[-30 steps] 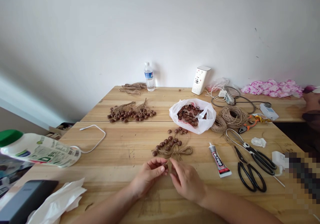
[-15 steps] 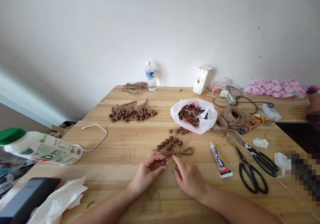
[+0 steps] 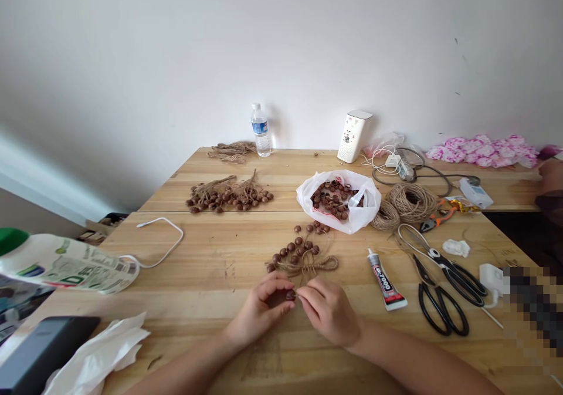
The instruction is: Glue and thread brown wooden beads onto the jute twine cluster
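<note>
- Holding a brown shell (image 3: 291, 295) between thumb and fingertips, a person's left hand (image 3: 264, 308) hovers above a wooden table (image 3: 206, 318), near its front edge.
- Facing it, the right hand (image 3: 329, 311) has thumb and forefinger drawn together on what looks like a strand (image 3: 298, 291) of twine, its tip just beside the shell; whether the two touch is too small to tell.
- Just beyond the hands lies a loose cluster (image 3: 299, 247) of similar shells on cords, with a braided loop (image 3: 329, 262) to its right.
- Small, round and apparently hard, the shell is likely light and stiff, smooth enough to slip or roll, and perhaps brittle under a strong squeeze. Opposite sides of its wall look the best place to take hold, with a light pinch.
- The strand, by contrast, should handle as soft and limp, possibly fraying; a pinch close to its end would steady it best.
- Behind the cluster, a white bag (image 3: 373, 201) gapes open, filled with more shells. Two twine balls (image 3: 422, 207) sit beside it.
- To the right of the hands lie a glue tube (image 3: 387, 286) and two pairs of scissors (image 3: 433, 283); farther back on the left rest corded bunches (image 3: 211, 199), near a bottle (image 3: 260, 130).
</note>
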The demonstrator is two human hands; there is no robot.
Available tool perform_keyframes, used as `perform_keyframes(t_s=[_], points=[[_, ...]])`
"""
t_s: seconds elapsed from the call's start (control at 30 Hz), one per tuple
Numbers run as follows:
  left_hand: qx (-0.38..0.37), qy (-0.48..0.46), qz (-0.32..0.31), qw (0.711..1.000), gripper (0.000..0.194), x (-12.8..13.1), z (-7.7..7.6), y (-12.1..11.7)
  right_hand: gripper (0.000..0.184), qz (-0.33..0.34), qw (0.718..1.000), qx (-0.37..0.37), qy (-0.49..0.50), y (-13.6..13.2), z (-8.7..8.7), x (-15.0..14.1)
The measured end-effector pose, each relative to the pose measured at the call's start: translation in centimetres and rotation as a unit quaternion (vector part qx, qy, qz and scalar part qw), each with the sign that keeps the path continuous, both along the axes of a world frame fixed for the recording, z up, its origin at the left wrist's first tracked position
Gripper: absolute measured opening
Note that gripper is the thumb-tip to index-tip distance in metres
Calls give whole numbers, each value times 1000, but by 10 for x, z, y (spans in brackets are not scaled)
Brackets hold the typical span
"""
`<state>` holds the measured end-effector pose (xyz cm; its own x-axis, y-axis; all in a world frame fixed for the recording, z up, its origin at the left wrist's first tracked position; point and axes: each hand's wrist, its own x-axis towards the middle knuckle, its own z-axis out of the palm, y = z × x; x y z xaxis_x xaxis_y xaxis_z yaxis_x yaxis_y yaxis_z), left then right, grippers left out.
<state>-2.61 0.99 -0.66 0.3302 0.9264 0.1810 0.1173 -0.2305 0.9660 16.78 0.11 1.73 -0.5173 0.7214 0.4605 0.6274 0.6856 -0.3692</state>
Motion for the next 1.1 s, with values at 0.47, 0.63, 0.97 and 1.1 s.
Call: perform_keyframes(t_s=[0.47,0.63,0.97,1.1], points=[[-4,11,-3,1000,16,0,3,0,21,11,1000,9,-11,-1,-2,2],[-15,9,-1,1000,16,0,3,-1,19,0,1000,-1,14,-2,-1,1],[-34,131,119,984,20,-18,11,13,19,-24,998,13,54,4,-8,9],[37,252,138,957,18,-24,13,17,19,-21,999,8,46,5,-8,9]])
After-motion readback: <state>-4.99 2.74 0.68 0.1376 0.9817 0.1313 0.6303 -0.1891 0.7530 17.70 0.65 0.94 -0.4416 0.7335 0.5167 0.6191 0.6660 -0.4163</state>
